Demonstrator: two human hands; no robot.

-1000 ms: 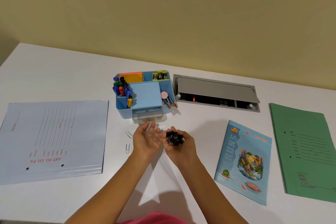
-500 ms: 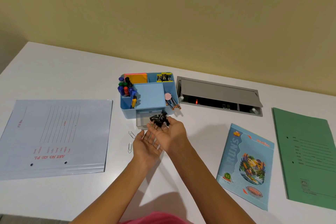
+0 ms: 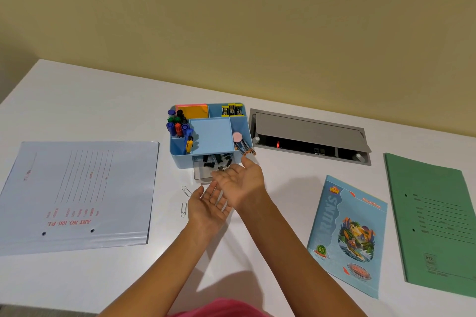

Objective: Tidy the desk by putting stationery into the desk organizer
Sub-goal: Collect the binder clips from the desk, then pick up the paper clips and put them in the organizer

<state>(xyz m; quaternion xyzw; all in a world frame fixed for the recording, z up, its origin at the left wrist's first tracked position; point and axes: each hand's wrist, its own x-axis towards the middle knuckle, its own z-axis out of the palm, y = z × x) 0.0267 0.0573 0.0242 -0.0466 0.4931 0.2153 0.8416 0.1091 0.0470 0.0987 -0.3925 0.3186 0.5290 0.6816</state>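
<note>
Several binder clips (image 3: pixel 213 158) lie in the drawer (image 3: pixel 199 175) just beyond the right hand (image 3: pixel 242 184).

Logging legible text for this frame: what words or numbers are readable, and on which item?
"ART NO. 1011. PL.": pale blue folder, printed upside down.
"File No": same folder, sideways.
"ALL NEW", "65", "ARUN'S": blue notebook cover.
On the green folder: print too blurred to read.
Small red words on the pale blue folder: too small to read.

Bare desk (image 3: pixel 283 203) between folder (image 3: pixel 77 195) and notebook (image 3: pixel 347 234), paper clips (image 3: pixel 186 191) beside drawer (image 3: pixel 200 174)
</note>
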